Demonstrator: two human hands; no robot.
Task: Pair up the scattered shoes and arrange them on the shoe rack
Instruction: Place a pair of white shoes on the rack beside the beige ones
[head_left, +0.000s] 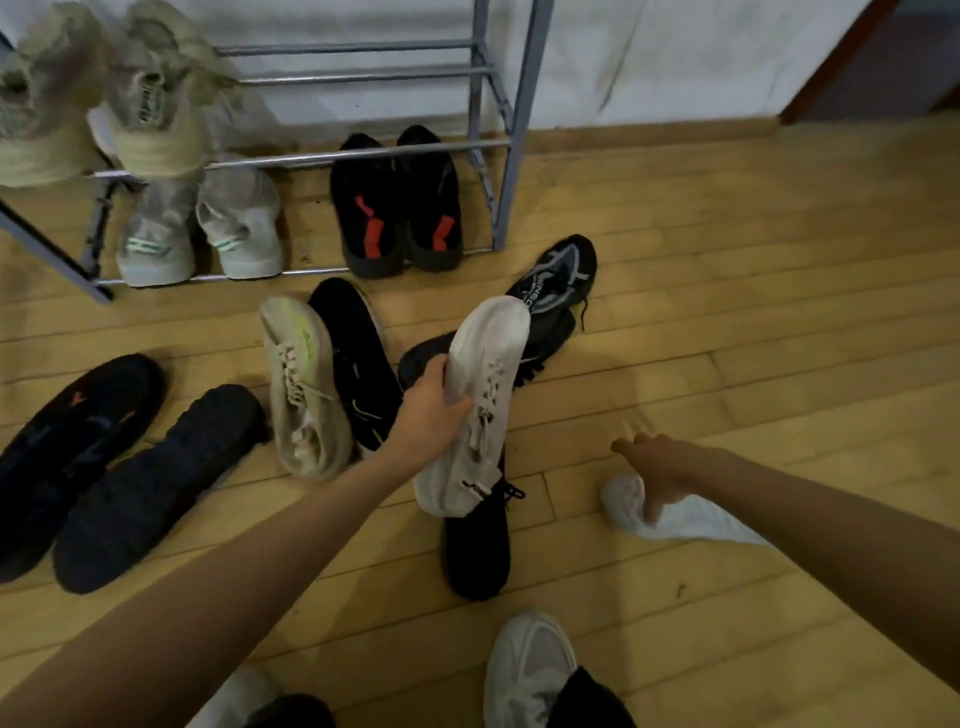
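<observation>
My left hand grips a white sneaker by its side and holds it tilted above the floor. Under it lie black shoes. My right hand rests on a second white sneaker on the floor at the right, fingers curled over its edge. A cream sneaker and a black sneaker with green marks lie side by side in the middle. Two dark shoes lie at the left. The grey metal shoe rack holds a black-and-red pair, a pale grey pair and a beige pair.
A black sneaker with white lettering lies just right of the rack's front leg. My own feet in white shoes show at the bottom edge. The floor is wood planks, open to the right. A white wall stands behind the rack.
</observation>
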